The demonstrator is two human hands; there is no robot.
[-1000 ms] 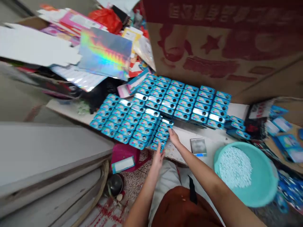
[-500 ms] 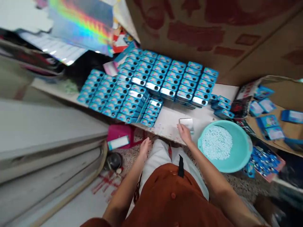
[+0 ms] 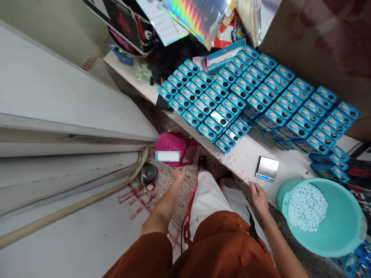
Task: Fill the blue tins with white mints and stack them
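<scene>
My left hand (image 3: 178,174) reaches down beside a pink plastic stool (image 3: 169,142), open and with nothing seen in it. On the stool lies a flat white pack with blue ends (image 3: 167,156), just above my fingertips and apart from them as far as I can see. My right hand (image 3: 259,197) is at the front edge of the white table (image 3: 242,162), fingers loosely bent and holding nothing visible. Just beyond it sits a small digital scale (image 3: 267,168) with a silver plate. Many blue boxes (image 3: 207,100) with round dark holes stand in rows behind.
A turquoise basin (image 3: 343,220) holding small white pellets (image 3: 308,206) stands on the right. Silvery holographic sheets (image 3: 199,17) lie at the back. To the left are a white panel (image 3: 72,96) and a metal bowl (image 3: 148,173) on the speckled floor.
The view has swung left and down. My right hand has drawn back from the scale to the table edge. My left hand has moved closer to the stool and the white pack.
</scene>
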